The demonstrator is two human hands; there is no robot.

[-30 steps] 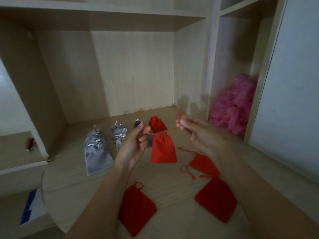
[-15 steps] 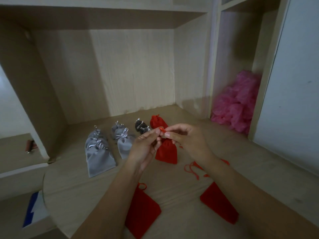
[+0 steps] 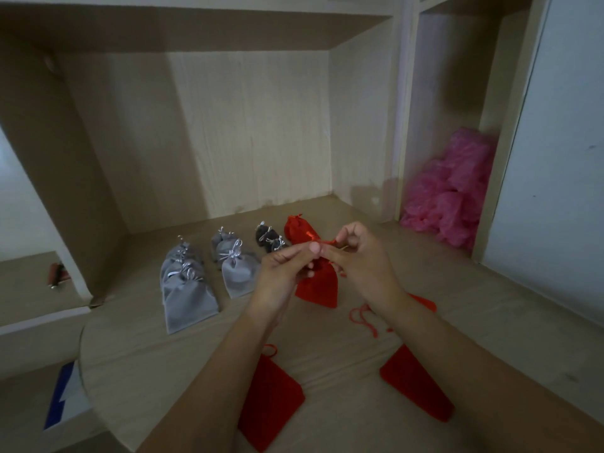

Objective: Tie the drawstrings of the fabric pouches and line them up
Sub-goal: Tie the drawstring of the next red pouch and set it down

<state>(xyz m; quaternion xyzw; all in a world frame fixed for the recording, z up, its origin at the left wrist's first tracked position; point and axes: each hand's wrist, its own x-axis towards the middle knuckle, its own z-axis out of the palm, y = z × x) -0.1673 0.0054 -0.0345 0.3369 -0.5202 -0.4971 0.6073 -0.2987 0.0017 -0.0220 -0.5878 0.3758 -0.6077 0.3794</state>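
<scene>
The red pouch hangs just above the desk, neck gathered. Its drawstring is pinched between the fingers of the left hand and the right hand, both gripping the cord. The knot looks half-made, though the cord is too fine to be sure. Next, probably: pull it snug, then set the pouch beside the tied red pouch. Dark pouches and grey pouches sit in rows to the left. Loose red pouches lie flat, seemingly empty. A pink bundle fills the side shelf.
</scene>
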